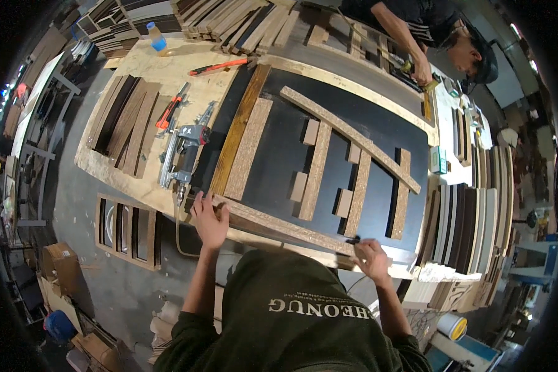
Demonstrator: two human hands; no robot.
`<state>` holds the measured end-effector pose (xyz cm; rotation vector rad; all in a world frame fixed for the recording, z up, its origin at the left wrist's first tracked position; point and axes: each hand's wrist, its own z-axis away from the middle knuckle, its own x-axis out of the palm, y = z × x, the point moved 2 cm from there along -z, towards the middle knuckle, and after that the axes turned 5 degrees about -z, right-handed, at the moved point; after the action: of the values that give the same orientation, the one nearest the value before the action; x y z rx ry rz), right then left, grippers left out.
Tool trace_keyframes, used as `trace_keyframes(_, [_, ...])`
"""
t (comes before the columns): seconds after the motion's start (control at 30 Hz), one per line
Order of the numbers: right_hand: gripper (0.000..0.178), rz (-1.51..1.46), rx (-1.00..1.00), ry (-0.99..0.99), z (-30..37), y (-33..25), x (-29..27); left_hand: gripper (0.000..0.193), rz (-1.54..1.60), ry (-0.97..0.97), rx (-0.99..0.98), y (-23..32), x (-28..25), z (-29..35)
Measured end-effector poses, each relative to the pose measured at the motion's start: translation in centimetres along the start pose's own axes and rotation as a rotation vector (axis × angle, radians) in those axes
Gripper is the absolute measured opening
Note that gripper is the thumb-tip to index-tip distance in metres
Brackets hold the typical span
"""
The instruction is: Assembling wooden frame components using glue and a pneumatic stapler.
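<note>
In front of me a long speckled chipboard strip (285, 227) runs along the near edge of a black panel (273, 167). My left hand (209, 224) rests at the strip's left end, fingers spread. Near its right end my right hand (373, 259) is closed, its fingers pinched by a small dark item (352, 240) too small to name. On the panel's left lie a brown-stained strip (240, 130) and a chipboard strip (249, 149). Another strip (353, 137) slants across several shorter upright strips, with small wooden blocks (299, 186) beside them.
Left of the panel lie a nail gun (186, 152), a red-handled tool (169, 111) and stacked strips (127, 121). A bottle (157, 38) stands farther back. Across the bench another person (421, 37) works over a frame. More boards (462, 226) are stacked at right.
</note>
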<state>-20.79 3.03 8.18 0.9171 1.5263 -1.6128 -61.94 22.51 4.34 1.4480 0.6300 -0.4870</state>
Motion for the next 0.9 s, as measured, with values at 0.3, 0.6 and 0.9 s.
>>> trace_keyframes(0.3, [0.043,-0.005,0.070,0.227,-2.5,1.8,0.4,0.039,-0.204,0.135,0.310,0.1,1.7,-0.3])
trace_keyframes(0.6, [0.038,-0.132,0.140,0.152,-1.1,4.0,-0.5,0.037,-0.147,0.173,0.411,1.5,2.6,0.0])
trace_keyframes(0.9, [0.035,-0.093,0.177,0.271,-1.4,4.3,-0.3,0.029,-0.287,0.114,0.462,1.9,3.4,-1.2])
